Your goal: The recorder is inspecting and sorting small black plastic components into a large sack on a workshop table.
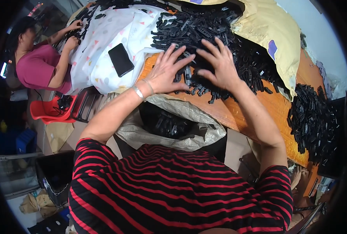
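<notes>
A large heap of small black plastic clips covers the middle of an orange wooden table. My left hand lies over the near left edge of the heap, its fingers spread. Over the heap to the right of it, my right hand also has its fingers apart. Neither hand grips anything that I can see; the pieces under the palms are hidden. Below the table edge, between my arms, a woven sack gapes with dark pieces inside.
A black phone rests on a white patterned cloth at the left. Yellow sacking drapes over the far right. Another black pile sits at the right edge. At the left, a person in a magenta shirt handles black pieces near a red chair.
</notes>
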A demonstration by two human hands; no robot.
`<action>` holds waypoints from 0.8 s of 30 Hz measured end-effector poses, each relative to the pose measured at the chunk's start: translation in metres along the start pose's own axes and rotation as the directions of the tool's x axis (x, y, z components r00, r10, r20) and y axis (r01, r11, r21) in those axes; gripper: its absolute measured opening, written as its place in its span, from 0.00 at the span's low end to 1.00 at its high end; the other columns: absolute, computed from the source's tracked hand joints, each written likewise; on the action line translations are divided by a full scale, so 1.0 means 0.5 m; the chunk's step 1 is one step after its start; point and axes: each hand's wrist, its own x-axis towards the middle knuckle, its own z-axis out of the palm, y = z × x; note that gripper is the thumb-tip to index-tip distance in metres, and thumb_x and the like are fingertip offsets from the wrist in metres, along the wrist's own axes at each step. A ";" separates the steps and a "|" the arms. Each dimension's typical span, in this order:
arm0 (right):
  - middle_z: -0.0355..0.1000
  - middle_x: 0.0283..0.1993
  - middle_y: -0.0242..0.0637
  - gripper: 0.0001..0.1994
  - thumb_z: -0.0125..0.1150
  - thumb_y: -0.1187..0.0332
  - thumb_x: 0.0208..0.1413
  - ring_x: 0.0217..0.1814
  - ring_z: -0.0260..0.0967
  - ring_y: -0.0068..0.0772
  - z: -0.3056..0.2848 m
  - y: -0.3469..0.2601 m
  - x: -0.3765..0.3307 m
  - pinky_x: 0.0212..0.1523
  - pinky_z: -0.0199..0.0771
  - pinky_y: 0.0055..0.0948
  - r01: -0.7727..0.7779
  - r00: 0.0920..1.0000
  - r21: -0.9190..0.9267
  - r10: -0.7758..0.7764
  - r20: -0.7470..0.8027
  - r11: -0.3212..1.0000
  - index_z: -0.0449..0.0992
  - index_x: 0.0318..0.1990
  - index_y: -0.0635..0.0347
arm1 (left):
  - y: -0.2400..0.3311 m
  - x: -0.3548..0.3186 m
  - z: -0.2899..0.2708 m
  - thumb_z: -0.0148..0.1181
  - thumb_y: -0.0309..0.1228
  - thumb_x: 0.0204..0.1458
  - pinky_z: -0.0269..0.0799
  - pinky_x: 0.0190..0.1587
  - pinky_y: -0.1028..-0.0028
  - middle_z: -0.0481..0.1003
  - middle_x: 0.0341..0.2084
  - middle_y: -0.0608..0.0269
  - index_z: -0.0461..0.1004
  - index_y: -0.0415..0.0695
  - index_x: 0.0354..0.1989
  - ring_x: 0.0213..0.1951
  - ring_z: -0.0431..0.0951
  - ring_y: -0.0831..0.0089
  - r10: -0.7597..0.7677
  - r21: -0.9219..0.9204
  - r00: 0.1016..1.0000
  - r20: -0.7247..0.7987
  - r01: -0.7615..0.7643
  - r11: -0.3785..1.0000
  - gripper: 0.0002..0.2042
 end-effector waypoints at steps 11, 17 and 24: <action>0.53 0.70 0.38 0.31 0.58 0.52 0.53 0.73 0.44 0.48 0.072 -0.007 -0.004 0.69 0.43 0.54 -0.020 0.993 -0.067 0.027 0.112 0.998 0.63 0.63 0.53 | -0.039 0.023 0.054 0.65 0.51 0.45 0.45 0.65 0.43 0.53 0.66 0.52 0.60 0.56 0.64 0.69 0.45 0.49 -0.015 0.074 0.999 -0.050 0.019 0.997 0.37; 0.55 0.69 0.37 0.26 0.63 0.59 0.51 0.71 0.50 0.47 0.031 0.022 0.004 0.67 0.51 0.48 -0.022 0.995 0.073 0.015 0.100 0.997 0.68 0.58 0.54 | -0.031 0.026 0.037 0.66 0.43 0.46 0.52 0.65 0.54 0.58 0.64 0.54 0.62 0.52 0.63 0.68 0.50 0.50 -0.030 0.070 0.996 -0.088 0.036 0.997 0.34; 0.70 0.36 0.40 0.07 0.62 0.74 0.49 0.35 0.72 0.46 -0.091 0.006 -0.121 0.34 0.72 0.36 -0.217 0.975 0.166 0.221 -0.005 0.962 0.76 0.37 0.60 | -0.001 -0.053 0.019 0.68 0.28 0.42 0.64 0.54 0.60 0.69 0.48 0.54 0.72 0.43 0.48 0.52 0.66 0.51 -0.114 0.036 0.959 -0.261 0.128 0.991 0.21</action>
